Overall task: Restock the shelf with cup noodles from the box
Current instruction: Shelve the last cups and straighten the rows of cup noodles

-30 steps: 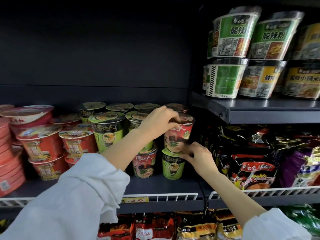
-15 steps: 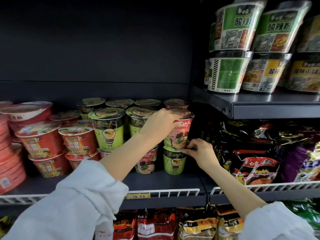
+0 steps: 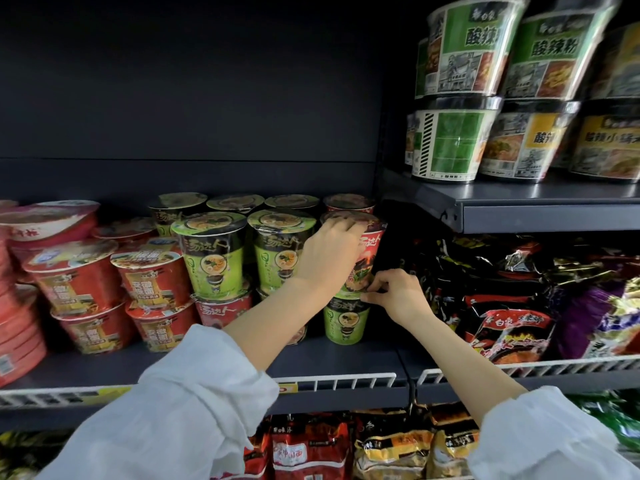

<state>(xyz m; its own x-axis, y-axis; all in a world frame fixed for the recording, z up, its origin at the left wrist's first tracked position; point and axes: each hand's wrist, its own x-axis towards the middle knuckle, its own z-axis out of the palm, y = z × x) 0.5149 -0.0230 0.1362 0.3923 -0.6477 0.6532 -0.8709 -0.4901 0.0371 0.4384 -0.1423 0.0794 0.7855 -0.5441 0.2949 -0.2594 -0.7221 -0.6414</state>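
Observation:
A red cup noodle (image 3: 370, 247) stands on top of a green cup noodle (image 3: 344, 322) at the right end of the dark shelf (image 3: 346, 358). My left hand (image 3: 329, 254) curls over the red cup's lid and left side. My right hand (image 3: 394, 292) pinches the red cup's lower right edge, where it meets the green cup's lid. To the left stand other stacked cups, among them two green ones (image 3: 213, 252) (image 3: 278, 251) on top of red ones. The box is not in view.
Red noodle bowls (image 3: 74, 275) fill the shelf's left part. Black and purple noodle bags (image 3: 512, 306) crowd the right bay behind a white wire rail (image 3: 346, 379). Large green tubs (image 3: 453, 143) sit on the upper right shelf. More bags lie on the shelf below.
The red cup has come down to sit on the green cup. My left hand has shifted over its lid and my right hand has closed in at its base.

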